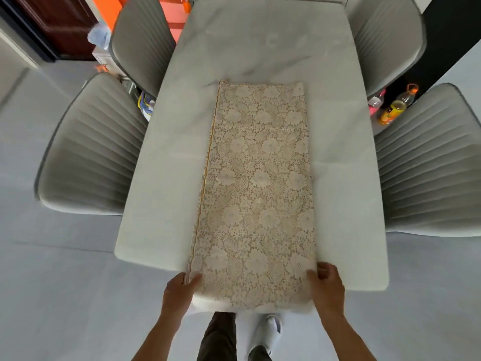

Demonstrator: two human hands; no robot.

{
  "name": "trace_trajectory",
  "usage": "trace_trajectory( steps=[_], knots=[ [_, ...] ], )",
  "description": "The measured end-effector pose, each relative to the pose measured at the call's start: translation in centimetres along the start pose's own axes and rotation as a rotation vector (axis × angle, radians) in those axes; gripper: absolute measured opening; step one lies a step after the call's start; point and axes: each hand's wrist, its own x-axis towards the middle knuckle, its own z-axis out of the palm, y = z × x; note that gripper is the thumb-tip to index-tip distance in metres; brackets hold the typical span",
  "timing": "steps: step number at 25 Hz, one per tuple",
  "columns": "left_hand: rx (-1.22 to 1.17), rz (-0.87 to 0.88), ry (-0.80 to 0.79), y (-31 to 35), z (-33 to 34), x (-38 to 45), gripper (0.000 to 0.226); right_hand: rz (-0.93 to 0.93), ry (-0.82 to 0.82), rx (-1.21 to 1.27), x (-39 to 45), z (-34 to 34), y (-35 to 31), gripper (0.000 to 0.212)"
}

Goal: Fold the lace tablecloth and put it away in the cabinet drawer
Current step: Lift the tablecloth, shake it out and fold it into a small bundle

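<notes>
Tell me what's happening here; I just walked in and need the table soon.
A person is folding a lace tablecloth on the white table. It lies as a long narrow strip down the middle. The left hand and right hand grip its two near corners at the table's edge. It isn't put away yet.

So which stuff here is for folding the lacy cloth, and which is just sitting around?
For the job:
lace tablecloth, folded into a long strip
table it lies on
left hand and right hand, gripping its near corners

Just lying about:
four grey chairs
bottles on the floor
plastic bag
</notes>
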Motion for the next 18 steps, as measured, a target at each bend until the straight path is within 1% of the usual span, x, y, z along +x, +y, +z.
trace_trajectory(
  steps=[1,3,5,7,8,10,11,13,14,15,16,17,18],
  knots=[
    [-0.012,-0.034,-0.052,-0.9,-0.6,-0.4,0.023,0.025,-0.054,0.002,-0.3,-0.6,0.6,0.022],
    [-0.020,-0.096,-0.132,-2.8,-1.6,-1.1,0.023,0.091,-0.204,0.048,-0.7,-1.6,1.8,0.014],
    [-0.035,-0.127,-0.174,-4.5,-2.3,-2.3,0.022,0.147,-0.370,0.043,-1.5,-2.7,3.6,0.015],
    [-0.076,-0.113,-0.162,-5.2,-2.8,-3.6,0.020,0.181,-0.462,-0.035,-2.7,-3.7,5.3,0.020],
    [-0.102,-0.081,-0.146,-5.0,-3.1,-4.1,0.024,0.195,-0.459,-0.037,-3.2,-4.2,5.7,0.022],
    [-0.134,-0.008,-0.132,-4.1,-4.1,-4.8,0.033,0.190,-0.405,0.066,-3.6,-5.1,6.0,0.032],
    [-0.164,0.025,-0.135,-3.3,-4.7,-5.1,0.030,0.173,-0.381,0.128,-3.6,-5.5,5.6,0.035],
    [-0.288,0.068,-0.165,-0.9,-6.0,-5.3,0.017,0.152,-0.379,0.302,-3.2,-6.6,3.9,0.028],
    [-0.368,0.064,-0.189,0.8,-6.7,-5.1,0.017,0.180,-0.414,0.437,-2.8,-7.2,2.7,0.024],
    [-0.448,0.051,-0.229,2.8,-7.4,-4.8,0.019,0.208,-0.463,0.577,-2.3,-7.9,1.2,0.025],
    [-0.521,0.045,-0.284,5.2,-8.0,-4.3,0.019,0.218,-0.507,0.693,-1.6,-8.5,-0.4,0.031],
    [-0.579,0.055,-0.349,7.7,-8.5,-3.7,0.021,0.209,-0.539,0.754,-0.7,-8.9,-2.3,0.036],
    [-0.619,0.075,-0.414,10.2,-8.8,-2.7,0.023,0.181,-0.544,0.747,0.5,-9.1,-4.3,0.037]
  ],
)
